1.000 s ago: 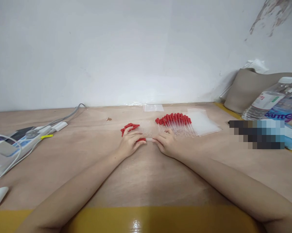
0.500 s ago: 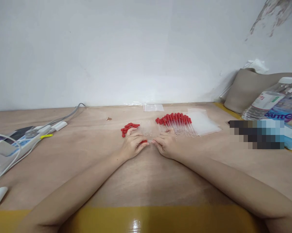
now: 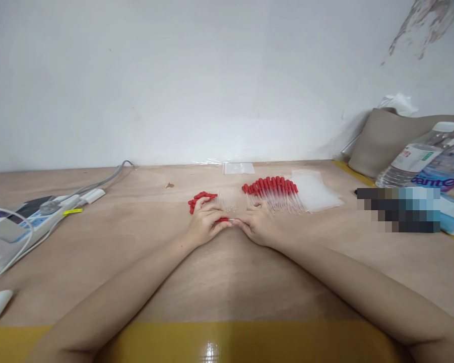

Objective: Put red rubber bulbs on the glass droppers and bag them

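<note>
My left hand (image 3: 204, 222) and my right hand (image 3: 257, 225) meet at the middle of the wooden table (image 3: 227, 272). Between their fingertips they pinch one small dropper (image 3: 225, 220): my left fingers close on its red bulb, my right fingers on its clear tube. Just behind my left hand lies a small heap of loose red bulbs (image 3: 200, 198), with a few clear glass tubes (image 3: 227, 200) beside it. Behind my right hand a row of several assembled red-capped droppers (image 3: 274, 191) lies fanned out.
Clear plastic bags (image 3: 315, 191) lie right of the droppers, and a small one (image 3: 238, 168) by the wall. A power strip with grey cables (image 3: 56, 206) sits at the left. At the right stand a beige bag (image 3: 393, 136) and water bottles (image 3: 419, 154). Yellow tape (image 3: 227, 343) edges the table's front.
The two hands have drawn closer together, so less of the clear tube shows between their fingertips. Nothing else has moved.
</note>
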Tool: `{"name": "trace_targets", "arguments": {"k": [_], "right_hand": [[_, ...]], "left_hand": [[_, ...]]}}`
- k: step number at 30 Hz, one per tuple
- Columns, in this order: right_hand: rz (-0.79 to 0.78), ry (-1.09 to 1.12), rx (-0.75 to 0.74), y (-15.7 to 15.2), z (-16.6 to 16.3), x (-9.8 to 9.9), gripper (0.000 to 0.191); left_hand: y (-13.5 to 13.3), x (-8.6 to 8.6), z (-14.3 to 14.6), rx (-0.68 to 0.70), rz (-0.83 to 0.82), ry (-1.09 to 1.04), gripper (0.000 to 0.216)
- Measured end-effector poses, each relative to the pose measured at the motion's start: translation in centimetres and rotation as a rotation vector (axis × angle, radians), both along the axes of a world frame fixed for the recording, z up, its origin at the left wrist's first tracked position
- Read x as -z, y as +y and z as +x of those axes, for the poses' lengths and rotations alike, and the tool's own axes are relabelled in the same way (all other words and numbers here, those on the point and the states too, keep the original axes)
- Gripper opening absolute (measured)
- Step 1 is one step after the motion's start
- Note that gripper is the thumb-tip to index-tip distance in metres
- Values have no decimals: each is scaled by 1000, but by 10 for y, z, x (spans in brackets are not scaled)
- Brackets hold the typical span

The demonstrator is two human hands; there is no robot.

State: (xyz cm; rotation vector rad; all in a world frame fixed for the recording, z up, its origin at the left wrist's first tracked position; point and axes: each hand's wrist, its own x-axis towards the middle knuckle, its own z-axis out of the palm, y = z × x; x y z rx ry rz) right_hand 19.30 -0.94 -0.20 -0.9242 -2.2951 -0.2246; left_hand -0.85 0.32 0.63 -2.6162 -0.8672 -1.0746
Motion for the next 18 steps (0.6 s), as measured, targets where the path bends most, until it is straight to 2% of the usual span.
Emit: {"name": "trace_targets", "arguments": {"k": [4, 7, 10, 13, 18], "right_hand": [[62, -56, 34, 2, 9, 0, 24], [48, -62, 138, 2, 17, -9, 24], [-67, -47, 321, 8, 23, -24, 28], [-205, -61, 510, 25, 23, -35, 31], [-373, -22, 798, 58, 6, -36, 24]], "left_hand": [[2, -1, -11, -37, -11, 30, 24], [2, 0, -17, -113, -5, -10, 23], [0, 1, -21, -207, -82, -67, 23], [1, 2, -21, -231, -208, -63, 18], [5, 3, -21, -224, -309, -34, 15]]}}
